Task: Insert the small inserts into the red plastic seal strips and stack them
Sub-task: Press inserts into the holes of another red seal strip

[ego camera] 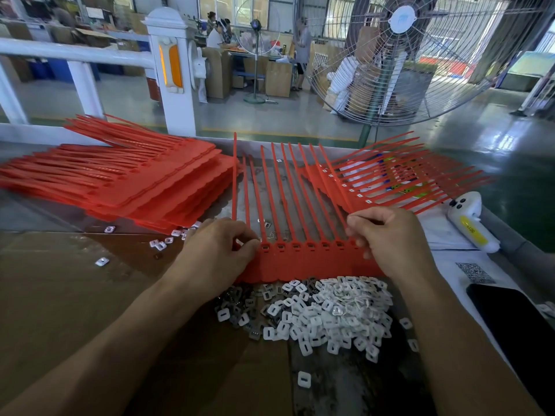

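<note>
Head view, both hands pinching red seal strip, inserts pile beside

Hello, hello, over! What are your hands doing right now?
Left hand pinching strip's left end. Right hand gripping right end. Insert pile close below. Nothing in the way.

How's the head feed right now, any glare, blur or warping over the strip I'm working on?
Head view: the seal strip and both hands, left and right, are sharp and evenly lit; the pile of inserts is clear; window glare reflects on the floor at right; wide-angle bending curves the white railing; background workers are soft.
</note>
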`<move>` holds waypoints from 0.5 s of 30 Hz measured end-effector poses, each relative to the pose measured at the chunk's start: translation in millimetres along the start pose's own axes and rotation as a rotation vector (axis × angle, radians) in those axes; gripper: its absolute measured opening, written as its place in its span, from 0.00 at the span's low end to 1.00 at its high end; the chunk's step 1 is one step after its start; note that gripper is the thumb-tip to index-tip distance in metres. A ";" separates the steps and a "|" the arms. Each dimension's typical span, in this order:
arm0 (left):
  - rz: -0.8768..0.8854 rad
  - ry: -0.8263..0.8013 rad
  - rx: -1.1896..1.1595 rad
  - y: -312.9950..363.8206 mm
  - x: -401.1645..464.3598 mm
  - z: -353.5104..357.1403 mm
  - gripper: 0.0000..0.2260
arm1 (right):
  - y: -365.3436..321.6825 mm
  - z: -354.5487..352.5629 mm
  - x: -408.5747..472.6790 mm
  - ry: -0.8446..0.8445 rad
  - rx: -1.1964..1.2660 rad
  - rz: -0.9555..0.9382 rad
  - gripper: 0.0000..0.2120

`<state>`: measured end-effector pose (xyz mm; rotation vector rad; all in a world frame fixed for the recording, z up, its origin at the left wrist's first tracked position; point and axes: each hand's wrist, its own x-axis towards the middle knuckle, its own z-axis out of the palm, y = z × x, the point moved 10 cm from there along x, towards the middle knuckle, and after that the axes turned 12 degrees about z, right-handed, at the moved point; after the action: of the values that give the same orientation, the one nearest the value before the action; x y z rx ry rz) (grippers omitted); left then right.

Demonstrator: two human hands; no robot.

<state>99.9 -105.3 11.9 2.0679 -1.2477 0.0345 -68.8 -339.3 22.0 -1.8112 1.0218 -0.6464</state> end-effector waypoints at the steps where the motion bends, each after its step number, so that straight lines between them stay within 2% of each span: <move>1: 0.001 -0.002 -0.003 0.0 -0.2 0.0 0.06 | 2.5 -5.1 2.4 0.028 -0.012 0.011 0.06; 5: 0.005 -0.007 -0.014 1.0 -0.6 0.9 0.05 | 14.5 -21.1 10.4 0.115 -0.123 0.049 0.06; 9: 0.006 -0.007 -0.010 0.3 -1.3 1.1 0.05 | 27.2 -13.7 14.5 0.050 -0.250 0.116 0.06; 15: 0.005 -0.014 -0.011 1.2 -0.7 1.2 0.05 | 25.0 -4.7 14.4 0.008 -0.375 0.084 0.08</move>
<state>98.2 -105.8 11.4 2.0586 -1.2593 0.0150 -74.3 -359.5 1.4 -2.0729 1.2827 -0.4306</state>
